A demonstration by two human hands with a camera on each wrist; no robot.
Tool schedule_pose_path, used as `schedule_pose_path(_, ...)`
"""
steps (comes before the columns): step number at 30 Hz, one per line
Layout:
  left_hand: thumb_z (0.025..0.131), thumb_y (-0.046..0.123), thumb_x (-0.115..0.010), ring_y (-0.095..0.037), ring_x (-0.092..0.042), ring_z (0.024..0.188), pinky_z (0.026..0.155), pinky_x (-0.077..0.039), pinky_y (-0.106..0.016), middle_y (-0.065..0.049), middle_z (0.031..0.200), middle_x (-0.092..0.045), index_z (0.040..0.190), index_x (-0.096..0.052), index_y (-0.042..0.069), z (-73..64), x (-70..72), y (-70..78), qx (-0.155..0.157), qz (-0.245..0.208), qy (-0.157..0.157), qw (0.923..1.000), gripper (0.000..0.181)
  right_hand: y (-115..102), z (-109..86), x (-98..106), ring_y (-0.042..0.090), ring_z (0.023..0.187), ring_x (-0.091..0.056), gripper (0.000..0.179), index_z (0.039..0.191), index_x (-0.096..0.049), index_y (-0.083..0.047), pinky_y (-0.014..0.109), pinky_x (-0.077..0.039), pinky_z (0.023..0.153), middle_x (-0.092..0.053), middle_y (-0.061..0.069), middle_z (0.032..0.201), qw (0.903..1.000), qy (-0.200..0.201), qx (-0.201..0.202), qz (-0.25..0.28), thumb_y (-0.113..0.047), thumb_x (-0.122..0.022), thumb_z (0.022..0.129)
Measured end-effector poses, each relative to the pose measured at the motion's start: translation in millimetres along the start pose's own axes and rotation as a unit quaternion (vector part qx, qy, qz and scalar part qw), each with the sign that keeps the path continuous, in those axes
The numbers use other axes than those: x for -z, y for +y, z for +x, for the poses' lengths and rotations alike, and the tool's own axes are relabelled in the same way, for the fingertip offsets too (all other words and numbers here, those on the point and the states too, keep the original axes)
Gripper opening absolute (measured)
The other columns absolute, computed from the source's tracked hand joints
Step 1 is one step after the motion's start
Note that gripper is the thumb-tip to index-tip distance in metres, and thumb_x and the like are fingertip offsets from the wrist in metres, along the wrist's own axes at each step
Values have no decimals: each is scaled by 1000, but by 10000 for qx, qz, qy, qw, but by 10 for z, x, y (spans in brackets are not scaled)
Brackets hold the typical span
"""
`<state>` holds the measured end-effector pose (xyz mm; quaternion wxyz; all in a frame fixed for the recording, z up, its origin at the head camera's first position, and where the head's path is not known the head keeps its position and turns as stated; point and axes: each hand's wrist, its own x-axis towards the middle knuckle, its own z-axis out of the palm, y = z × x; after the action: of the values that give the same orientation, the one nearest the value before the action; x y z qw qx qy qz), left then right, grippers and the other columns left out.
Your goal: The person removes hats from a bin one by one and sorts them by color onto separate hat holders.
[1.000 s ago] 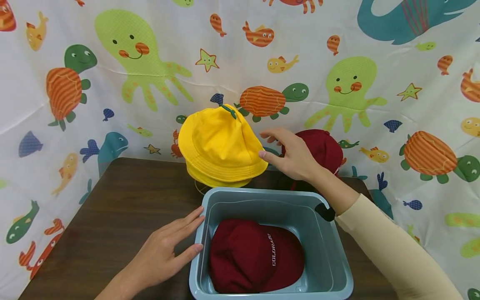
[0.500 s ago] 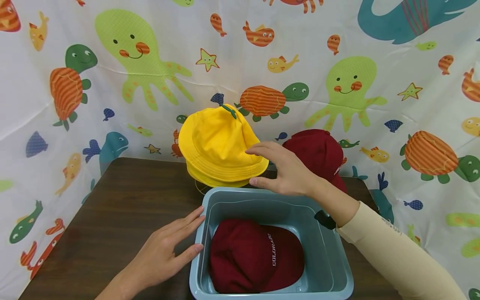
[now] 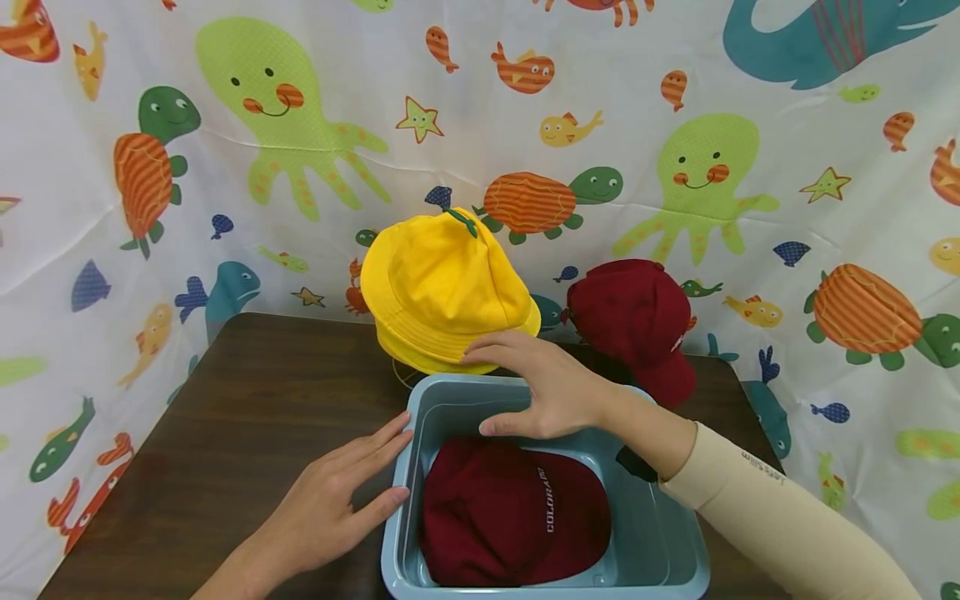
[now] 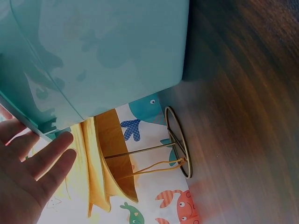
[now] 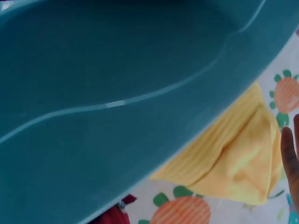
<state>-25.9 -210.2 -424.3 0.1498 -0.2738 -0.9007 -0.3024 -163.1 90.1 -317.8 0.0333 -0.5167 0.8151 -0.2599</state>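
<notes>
In the head view a blue plastic bin point(image 3: 547, 592) holds a maroon cap point(image 3: 517, 517) with white lettering. My left hand point(image 3: 330, 492) rests its straight fingers on the bin's left rim; the left wrist view shows those fingers point(image 4: 51, 156) at the rim. Over the bin's far half hovers my right hand point(image 3: 551, 387), fingers spread and relaxed, holding nothing. Its fingertips overlap the brim of a yellow bucket hat point(image 3: 442, 283) in the head view. That hat has a green sprout on top and sits on a wire stand point(image 4: 187, 158) behind the bin.
A second maroon cap point(image 3: 633, 317) stands at the back right, behind the bin. The dark wooden table point(image 3: 247, 417) extends to the left. A white curtain point(image 3: 480, 100) printed with sea animals hangs right behind the table.
My right hand has moved down and toward me, from between the yellow hat and the rear maroon cap to over the bin. My left hand has stayed at the rim.
</notes>
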Motion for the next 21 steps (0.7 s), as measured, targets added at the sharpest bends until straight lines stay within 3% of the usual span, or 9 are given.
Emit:
schedule_pose_path(12,94,24,-78,-19,-60,135,96,-58,-51,3,162,-46,154,-54,14,26,26,-23,-111,19,30,9999,66,17,-7,-205,14,138,-49,80,151,-56,-16,43,-44,114,-53,-2,154,9956,-873,-300,137,-54,-78,84)
schedule_pose_path(21,94,24,-78,-19,-60,134,96,-58,-51,3,162,-46,154,-55,14,30,22,-29,-104,13,15,9999,65,54,-11,-322,13,135,-52,80,149,-59,-15,39,-44,114,-58,-3,149,9897,-1371,-367,181,-54,-81,83)
